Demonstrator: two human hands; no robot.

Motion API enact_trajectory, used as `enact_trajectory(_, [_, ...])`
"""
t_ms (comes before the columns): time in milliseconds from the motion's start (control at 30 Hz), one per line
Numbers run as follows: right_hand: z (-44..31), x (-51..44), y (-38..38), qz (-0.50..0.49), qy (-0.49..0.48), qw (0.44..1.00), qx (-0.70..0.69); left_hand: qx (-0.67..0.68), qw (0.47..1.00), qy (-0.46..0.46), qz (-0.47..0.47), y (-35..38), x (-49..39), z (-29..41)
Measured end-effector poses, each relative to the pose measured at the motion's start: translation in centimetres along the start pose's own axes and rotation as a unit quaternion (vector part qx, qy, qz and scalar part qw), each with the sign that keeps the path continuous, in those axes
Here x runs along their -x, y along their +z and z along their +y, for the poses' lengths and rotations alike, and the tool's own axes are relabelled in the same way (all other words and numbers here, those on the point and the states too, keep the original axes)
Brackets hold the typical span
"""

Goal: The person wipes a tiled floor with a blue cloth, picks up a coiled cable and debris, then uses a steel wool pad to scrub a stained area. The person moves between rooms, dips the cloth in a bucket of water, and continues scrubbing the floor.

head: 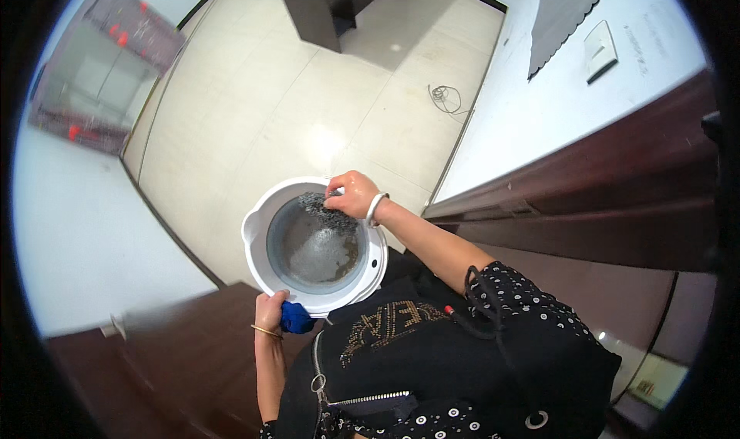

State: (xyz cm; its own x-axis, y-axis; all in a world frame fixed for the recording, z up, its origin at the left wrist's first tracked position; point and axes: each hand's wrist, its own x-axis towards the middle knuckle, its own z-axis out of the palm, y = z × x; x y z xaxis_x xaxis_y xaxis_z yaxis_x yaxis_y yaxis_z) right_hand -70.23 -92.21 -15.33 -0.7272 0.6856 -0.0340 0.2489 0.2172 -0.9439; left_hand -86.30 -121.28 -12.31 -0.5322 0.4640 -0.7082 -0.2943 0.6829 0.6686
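A white plastic bucket with murky grey water in it is held against my front. My left hand grips its near-left rim, the thumb over the edge. A bunched blue cloth is at that same hand, against the bucket's outside. Over the far-right rim, my right hand pinches a shaggy grey cloth or mop piece. The lower part of that grey piece hangs down at the water. Wet skin shows on my right hand.
Pale floor tiles stretch ahead, with a thin coiled cable by the right wall. Dark furniture stands at the far end. A dark wooden door or frame is close on the right; a brown wooden surface lies at the lower left.
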Motion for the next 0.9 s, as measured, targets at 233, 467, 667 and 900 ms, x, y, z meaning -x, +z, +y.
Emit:
enact_trajectory(233, [-1.5,5.0,-4.5,-0.039,0.071,0.997,-0.013,-0.072,0.992,-0.087,0.064,3.8,5.7,0.4])
enact_trajectory(467, [-1.5,8.1,-4.5,0.085,0.066,0.994,-0.014,-0.092,0.992,0.043,-0.072,1.1,1.8,2.4])
enact_trajectory(667, [-2.0,13.6,-1.6,0.112,0.172,0.978,-0.038,-0.158,0.976,0.064,-0.136,-1.1,0.1,1.1])
enact_trajectory(900, [-3.8,23.0,1.7,0.308,0.087,0.942,-0.104,-0.236,0.941,0.124,-0.207,-1.9,0.6,1.4])
